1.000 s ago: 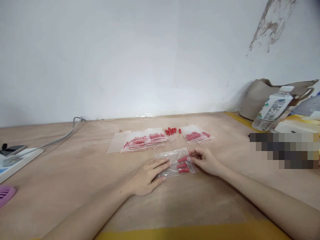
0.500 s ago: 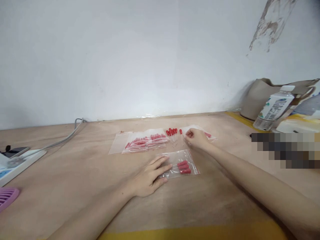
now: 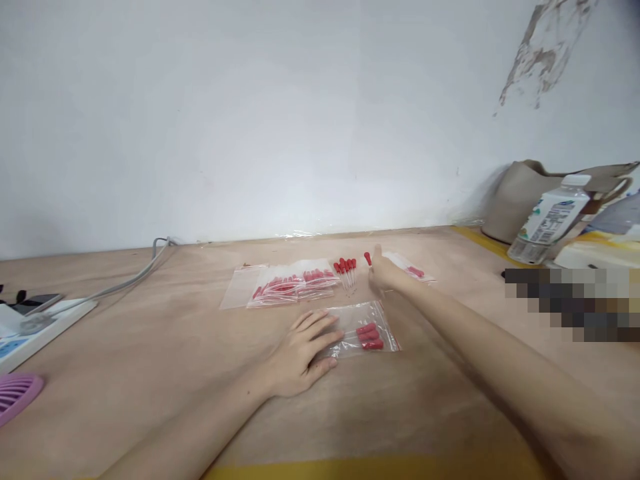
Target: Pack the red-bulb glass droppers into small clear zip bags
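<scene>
My left hand [image 3: 305,357] lies flat with fingers spread, its fingertips pressing the left part of a clear zip bag [image 3: 343,320]. Inside that bag are red-bulbed droppers [image 3: 369,335], their thin stems running under my fingers. Farther back, my right hand [image 3: 386,272] is closed on a single dropper [image 3: 368,259]; its red bulb sticks out and most of its stem is hidden by the fingers. Left of it, several loose droppers [image 3: 346,267] lie in a small fan on the table.
Overlapping zip bags [image 3: 283,287] with red-bulbed droppers lie left of the loose ones. Another bag [image 3: 415,270] lies beyond my right wrist. A bottle [image 3: 550,220] and a grey-beige bag [image 3: 510,197] stand at right. A power strip [image 3: 55,327] with a cable [image 3: 125,283] sits at left.
My right hand has turned and taken hold of the single dropper, which is now tilted. The left hand remains on the bag. The view has shifted slightly.
</scene>
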{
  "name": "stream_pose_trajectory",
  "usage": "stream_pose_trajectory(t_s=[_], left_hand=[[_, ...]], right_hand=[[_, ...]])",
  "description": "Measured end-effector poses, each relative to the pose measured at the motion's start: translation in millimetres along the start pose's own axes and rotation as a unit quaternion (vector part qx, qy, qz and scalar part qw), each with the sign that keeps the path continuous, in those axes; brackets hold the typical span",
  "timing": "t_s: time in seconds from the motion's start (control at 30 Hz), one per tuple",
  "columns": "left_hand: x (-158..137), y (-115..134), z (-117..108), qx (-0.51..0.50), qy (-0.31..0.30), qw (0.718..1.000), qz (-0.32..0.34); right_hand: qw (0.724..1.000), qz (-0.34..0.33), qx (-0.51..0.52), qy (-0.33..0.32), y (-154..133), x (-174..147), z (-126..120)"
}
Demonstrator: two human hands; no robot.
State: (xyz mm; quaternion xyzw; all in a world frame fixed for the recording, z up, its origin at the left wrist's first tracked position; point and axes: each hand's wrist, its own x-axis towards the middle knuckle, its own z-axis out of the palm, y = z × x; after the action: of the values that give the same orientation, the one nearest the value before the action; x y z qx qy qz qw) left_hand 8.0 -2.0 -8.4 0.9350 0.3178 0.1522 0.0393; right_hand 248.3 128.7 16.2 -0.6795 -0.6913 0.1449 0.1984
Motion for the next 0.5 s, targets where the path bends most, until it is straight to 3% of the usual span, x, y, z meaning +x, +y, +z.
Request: stream_pose_trajectory(t_s=[0.1,0.27,0.37,0.5], left_hand=[[0.4,-0.5,-0.1,-0.031,-0.021,0.999,-0.011],[2.2,0.7,-2.4,-0.070,-0.033,0.997,-0.013],[2.7,0.4,-2.6,-0.075,-0.034,0.996,-0.015],[2.4,-0.3,-1.9,-0.078,-0.035,0.996,-0.020]], right_hand=[[0.989,-0.039,0.141,0.025,23.6,-17.9,-19.1],[0.899,-0.062,0.421,0.104,54.8,-63.6,-13.9],[0.856,-0.026,0.501,0.123,59.0,-85.8,2.7],[0.836,0.013,0.533,0.130,53.4,-95.2,14.0]])
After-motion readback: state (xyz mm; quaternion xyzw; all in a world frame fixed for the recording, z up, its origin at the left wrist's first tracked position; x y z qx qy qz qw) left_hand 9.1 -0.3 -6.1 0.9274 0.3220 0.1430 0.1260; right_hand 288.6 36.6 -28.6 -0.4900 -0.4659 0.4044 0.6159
